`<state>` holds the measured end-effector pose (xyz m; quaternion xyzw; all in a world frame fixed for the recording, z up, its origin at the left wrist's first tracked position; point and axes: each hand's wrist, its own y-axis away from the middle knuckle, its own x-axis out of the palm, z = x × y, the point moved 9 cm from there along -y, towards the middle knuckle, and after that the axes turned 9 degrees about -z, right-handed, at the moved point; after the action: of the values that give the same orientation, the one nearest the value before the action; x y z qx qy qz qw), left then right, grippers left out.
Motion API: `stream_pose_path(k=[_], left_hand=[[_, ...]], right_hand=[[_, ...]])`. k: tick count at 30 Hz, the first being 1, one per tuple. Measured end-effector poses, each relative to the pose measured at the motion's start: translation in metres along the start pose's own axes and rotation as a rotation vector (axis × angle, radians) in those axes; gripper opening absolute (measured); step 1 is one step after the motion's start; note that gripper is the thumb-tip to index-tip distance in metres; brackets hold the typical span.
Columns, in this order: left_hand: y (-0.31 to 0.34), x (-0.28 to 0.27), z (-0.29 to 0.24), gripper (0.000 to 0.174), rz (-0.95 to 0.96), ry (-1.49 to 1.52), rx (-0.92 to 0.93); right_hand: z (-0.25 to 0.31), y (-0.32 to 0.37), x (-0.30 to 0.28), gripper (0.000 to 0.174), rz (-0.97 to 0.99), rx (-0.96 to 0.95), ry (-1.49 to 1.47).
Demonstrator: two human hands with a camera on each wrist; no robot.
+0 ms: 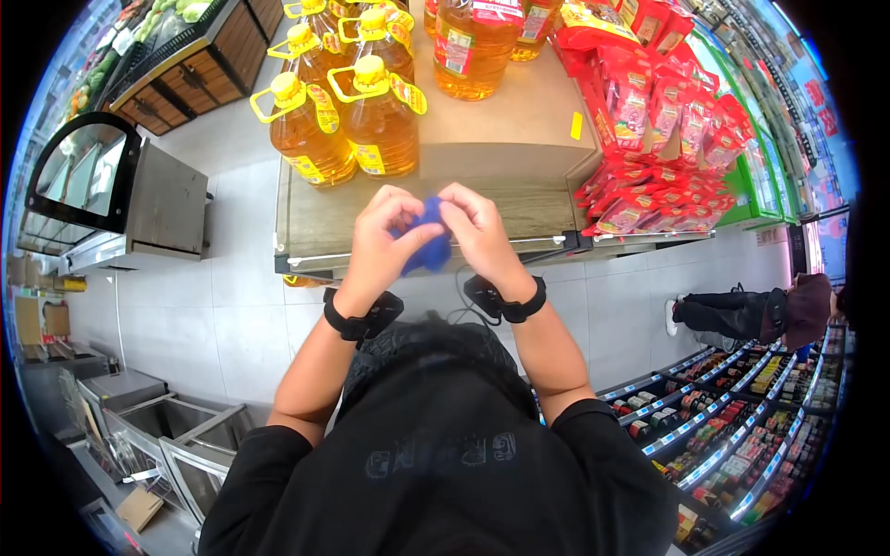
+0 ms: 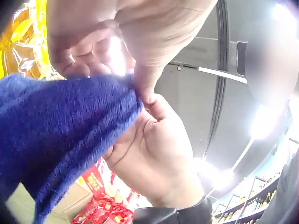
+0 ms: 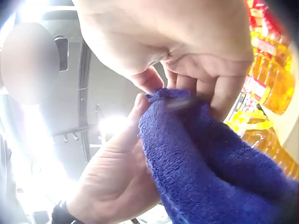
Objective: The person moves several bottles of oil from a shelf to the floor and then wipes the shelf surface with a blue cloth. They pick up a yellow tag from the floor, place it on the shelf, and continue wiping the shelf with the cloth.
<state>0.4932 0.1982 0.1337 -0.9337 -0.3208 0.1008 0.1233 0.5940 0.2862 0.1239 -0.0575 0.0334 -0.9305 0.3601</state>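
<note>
A blue terry cloth (image 1: 428, 248) hangs between both hands, above the front edge of the wooden display table (image 1: 320, 218). My left hand (image 1: 382, 239) pinches it at the upper edge, thumb laid along the fabric. Close beside it, my right hand (image 1: 477, 232) grips the same edge between thumb and fingers. In the left wrist view the cloth (image 2: 70, 121) spreads toward the left, its edge folded near the fingertips. The right wrist view shows the cloth (image 3: 187, 163) draping down from the two hands, with a dark fold inside.
Large oil bottles (image 1: 382, 130) with yellow caps stand on the table's left, beside a cardboard box (image 1: 505, 125) bearing more bottles. Red snack packets (image 1: 649, 190) are piled at right. Bottle shelves (image 1: 742, 426) lie lower right, near another person (image 1: 742, 313). A metal cabinet (image 1: 167, 199) stands left.
</note>
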Motion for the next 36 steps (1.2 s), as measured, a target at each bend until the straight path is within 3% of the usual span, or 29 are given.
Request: stream_pose_path(k=[3,6,9,18,24,27,32,35,36], left_hand=[[0.003,0.01,-0.011,0.016,0.118,-0.067,0.011],[0.001,0.012,-0.006,0.014,0.086,-0.034,-0.055],[0.0,0.016,-0.012,0.013,0.102,-0.052,0.006],[0.009,0.01,-0.01,0.011,0.131,0.017,-0.069],[0.012,-0.003,-0.001,0.01,0.004,0.059,-0.102],[0.014,-0.022,0.014,0.012,-0.148,0.191,-0.233],[0.005,-0.084,0.012,0.016,-0.36,0.131,-0.141],[0.002,-0.122,-0.022,0.015,-0.511,-0.301,0.108],[0.001,-0.128,-0.04,0.015,-0.543,-0.442,0.184]], right_hand=[[0.008,0.002,-0.002,0.021,0.063,0.009,0.078],[0.013,0.006,-0.002,0.024,0.046,-0.003,0.057],[0.004,0.005,-0.009,0.026,0.016,-0.014,0.106],[-0.024,0.009,-0.007,0.021,0.17,0.384,0.06],[-0.026,0.016,-0.005,0.016,0.142,0.512,-0.013],[-0.035,0.009,-0.021,0.016,0.031,0.431,-0.023],[0.026,-0.003,-0.069,0.014,-0.275,-0.13,0.651],[0.058,-0.002,-0.071,0.011,-0.197,-0.376,0.72],[0.064,-0.003,-0.072,0.008,-0.133,-0.366,0.77]])
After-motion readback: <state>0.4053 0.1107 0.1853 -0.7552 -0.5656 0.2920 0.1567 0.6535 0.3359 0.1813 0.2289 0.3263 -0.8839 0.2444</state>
